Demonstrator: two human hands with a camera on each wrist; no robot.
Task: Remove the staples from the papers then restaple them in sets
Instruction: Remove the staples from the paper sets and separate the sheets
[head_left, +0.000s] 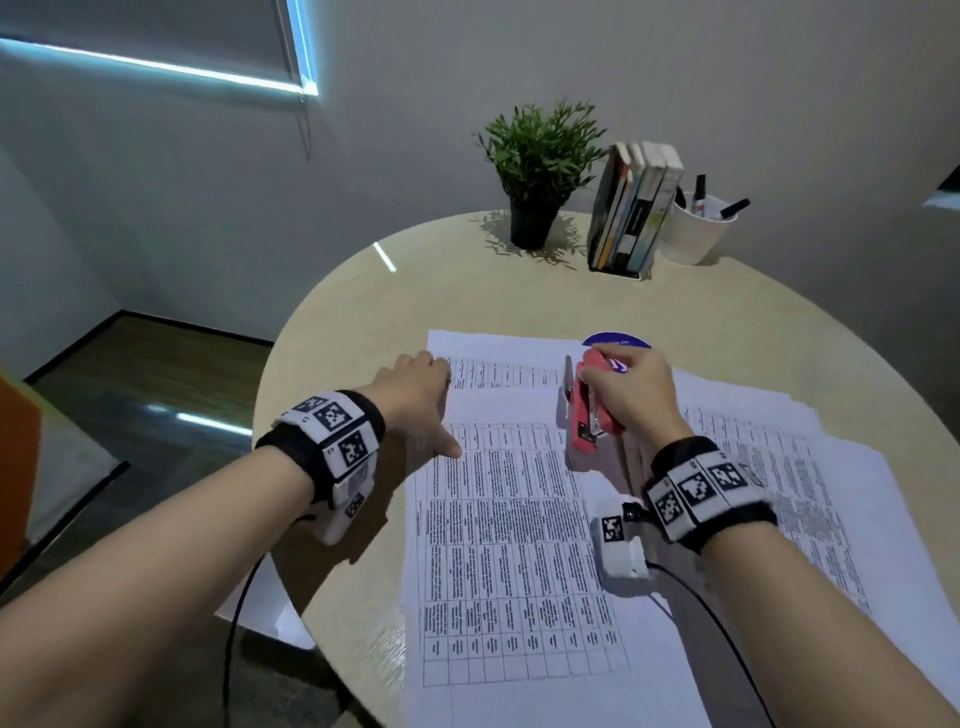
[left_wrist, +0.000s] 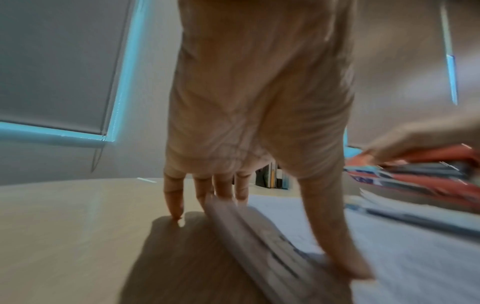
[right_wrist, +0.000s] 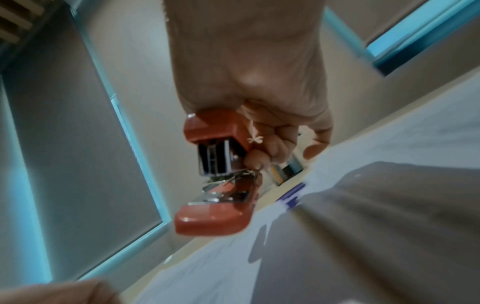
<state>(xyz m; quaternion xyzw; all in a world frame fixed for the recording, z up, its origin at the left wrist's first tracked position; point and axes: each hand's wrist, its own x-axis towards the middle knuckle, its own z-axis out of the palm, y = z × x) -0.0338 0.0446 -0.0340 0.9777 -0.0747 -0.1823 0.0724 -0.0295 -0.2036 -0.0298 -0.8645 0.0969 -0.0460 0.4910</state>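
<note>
A stack of printed table sheets lies on the round table in front of me. My left hand rests at the stack's top-left corner. Its fingers are straight against the stack's left edge. The thumb presses on the top sheet, and the little finger touches the bare table. My right hand grips a red stapler held over the upper middle of the sheets. In the right wrist view the stapler is seen end-on, with its jaws apart and the fingers curled round its body.
More loose printed sheets fan out to the right. A blue round object peeks out past the papers' far edge. At the back of the light wooden table stand a potted plant, upright books and a white pen cup. The table drops to the floor on the left.
</note>
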